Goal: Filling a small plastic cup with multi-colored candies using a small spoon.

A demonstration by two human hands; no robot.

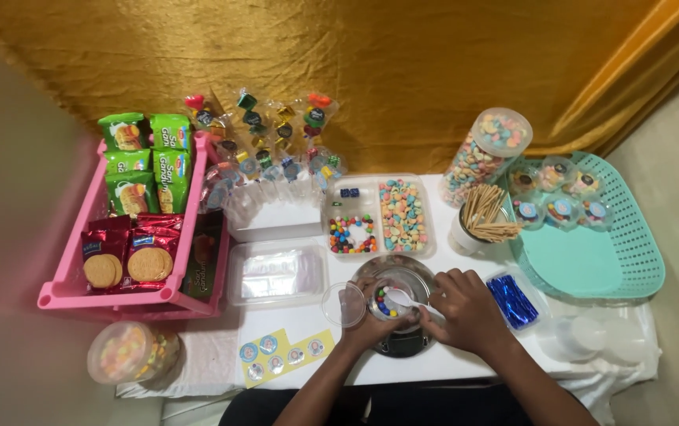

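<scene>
Two hands meet low in the frame's centre: the left hand (371,319) grips a small clear cup (388,300) of coloured candies, steadying it, while the right hand (466,309) holds a white spoon (404,299), apparently dipping inside. Candy tray (353,207) sits just above on the counter (308,323).

Bare cloth (505,347) between cluttered containers

My left hand (367,323) and right hand (466,309) meet over the small cup (388,303) on the steel plate (414,276), divided tray (380,214) just behind, crate (130,229) far left, basket (592,237) right.
</scene>
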